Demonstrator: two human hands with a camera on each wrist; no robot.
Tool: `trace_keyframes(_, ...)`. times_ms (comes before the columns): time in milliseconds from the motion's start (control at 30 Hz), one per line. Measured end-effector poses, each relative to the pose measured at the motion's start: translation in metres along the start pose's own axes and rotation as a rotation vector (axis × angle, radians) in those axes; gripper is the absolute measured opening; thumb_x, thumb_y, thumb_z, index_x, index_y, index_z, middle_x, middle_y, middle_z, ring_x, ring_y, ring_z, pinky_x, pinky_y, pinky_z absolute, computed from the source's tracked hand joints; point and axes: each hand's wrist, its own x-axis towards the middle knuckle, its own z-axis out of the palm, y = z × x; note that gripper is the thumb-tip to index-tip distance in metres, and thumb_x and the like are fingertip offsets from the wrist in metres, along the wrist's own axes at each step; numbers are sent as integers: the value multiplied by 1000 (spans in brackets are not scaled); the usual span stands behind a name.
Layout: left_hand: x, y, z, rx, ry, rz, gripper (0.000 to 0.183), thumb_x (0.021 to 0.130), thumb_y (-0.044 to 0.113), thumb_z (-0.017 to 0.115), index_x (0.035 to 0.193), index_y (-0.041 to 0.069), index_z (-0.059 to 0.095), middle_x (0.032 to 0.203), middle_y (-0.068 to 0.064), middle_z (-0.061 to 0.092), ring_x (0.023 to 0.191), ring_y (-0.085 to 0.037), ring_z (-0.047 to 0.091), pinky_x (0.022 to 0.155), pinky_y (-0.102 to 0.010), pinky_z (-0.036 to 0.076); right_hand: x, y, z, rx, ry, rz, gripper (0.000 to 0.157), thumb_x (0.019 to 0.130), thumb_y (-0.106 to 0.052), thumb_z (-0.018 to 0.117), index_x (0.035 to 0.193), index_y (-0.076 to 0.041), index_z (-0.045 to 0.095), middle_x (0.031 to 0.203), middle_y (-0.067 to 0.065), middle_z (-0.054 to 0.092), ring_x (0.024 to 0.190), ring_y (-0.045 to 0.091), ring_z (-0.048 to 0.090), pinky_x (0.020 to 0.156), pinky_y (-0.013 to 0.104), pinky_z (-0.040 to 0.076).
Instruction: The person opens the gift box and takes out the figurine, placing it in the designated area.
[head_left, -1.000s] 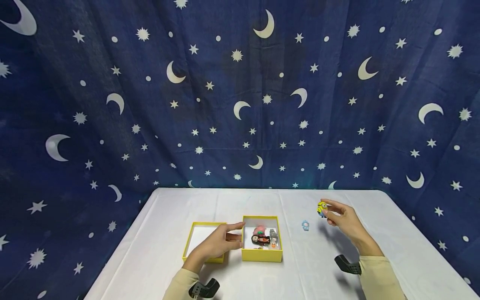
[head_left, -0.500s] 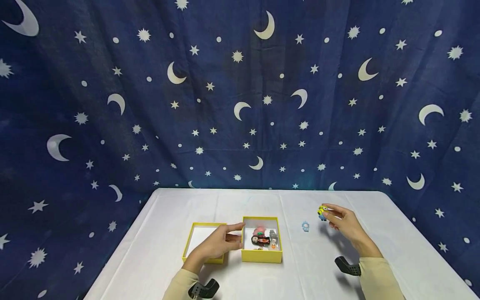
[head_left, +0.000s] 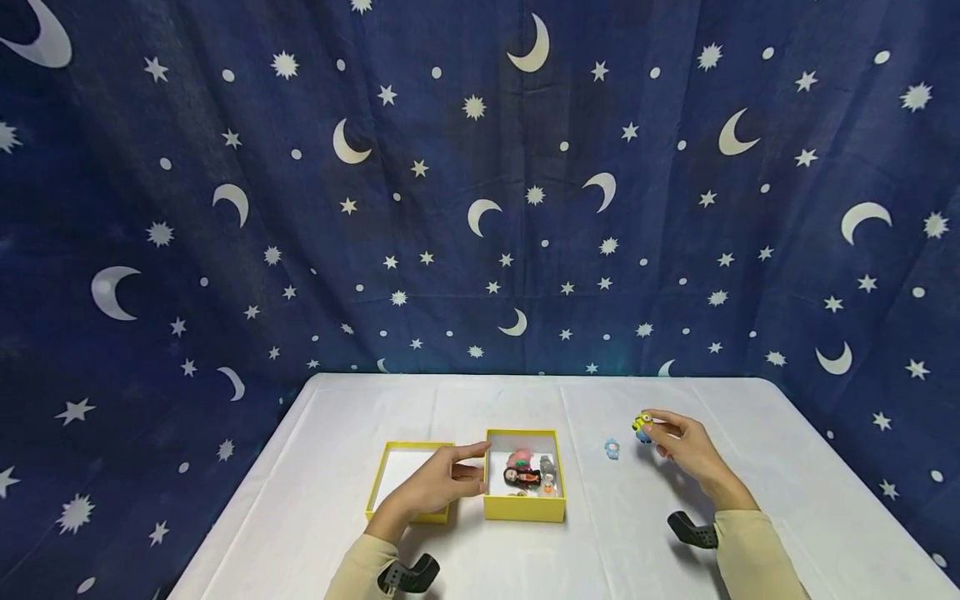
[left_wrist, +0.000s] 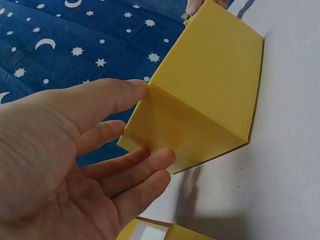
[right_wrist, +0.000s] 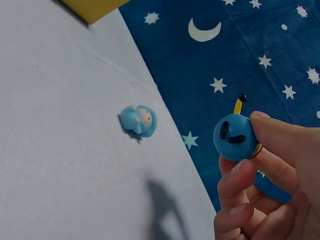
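My right hand (head_left: 693, 452) pinches a yellow-and-blue Minion figurine (head_left: 642, 427) between thumb and fingers, above the table. In the right wrist view the blue underside of the Minion figurine (right_wrist: 234, 136) faces the camera, with its two black feet. A small light-blue figurine (head_left: 612, 449) lies on the table to the left of that hand. My left hand (head_left: 435, 483) rests thumb and fingers against the left outer wall of a yellow box (head_left: 525, 509), not gripping it. Inside the box lie a dark-haired doll (head_left: 522, 477), a pink figurine (head_left: 518, 458) and small grey and white figurines (head_left: 548, 477).
A yellow-rimmed lid (head_left: 400, 465) with a white inside lies left of the box, partly behind my left hand. All of it stands on a white-covered table (head_left: 585, 550). A dark blue curtain (head_left: 480, 167) with moons and stars hangs behind the table.
My right hand has come down a little and slightly left with the Minion figurine. The left hand and the box have stayed in place.
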Motion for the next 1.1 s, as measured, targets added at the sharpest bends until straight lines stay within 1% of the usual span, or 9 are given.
trace_keyframes(233,2,2,-2,15,7,3,61,95,8,68,150,-5,44,158,-21,42,131,-39,58,105,-42,52,2,4,1,-52,-15,2,52,101,-21,63,143,7,51,92,-2,66,61,7,53,53,24,45)
trace_keyframes(367,3,2,-2,29,9,7,62,95,9,68,150,-4,44,158,-21,42,131,-39,58,106,-44,52,5,6,3,-84,-38,-3,51,101,-23,63,142,5,53,94,2,67,58,7,51,47,23,41)
trace_keyframes(467,3,2,-2,23,10,6,62,95,9,68,150,-4,44,158,-21,42,131,-39,58,106,-44,52,5,7,5,-107,-57,8,51,100,-24,64,142,3,55,99,5,66,58,7,50,45,23,40)
trace_keyframes(533,3,3,-2,17,9,2,61,95,8,68,150,-4,43,158,-21,42,132,-39,58,106,-43,52,5,8,5,-128,-61,21,50,100,-25,65,141,2,55,104,8,66,58,7,51,45,24,41)
trace_keyframes(633,3,3,-1,2,5,4,62,95,8,68,150,-5,43,159,-21,41,132,-40,57,106,-42,52,4,10,6,-156,-50,39,49,100,-24,64,141,2,56,110,14,67,59,7,51,46,24,42)
trace_keyframes(867,0,2,-2,9,11,1,61,95,7,68,150,-6,43,158,-22,41,131,-39,58,106,-42,52,5,15,18,-189,-45,18,46,100,-16,63,137,10,56,111,23,68,61,11,53,52,24,46)
trace_keyframes(933,-1,1,-2,11,14,3,61,95,8,68,149,-6,44,158,-22,42,131,-39,58,105,-41,52,5,16,21,-204,-40,5,46,100,-15,63,136,12,56,114,26,67,61,11,53,52,24,46)
trace_keyframes(1100,-1,1,0,-7,-2,0,62,95,9,69,150,-5,43,159,-22,40,132,-40,57,105,-39,53,1,16,24,-226,-17,13,43,98,-9,62,135,14,56,116,30,66,59,11,53,50,22,44)
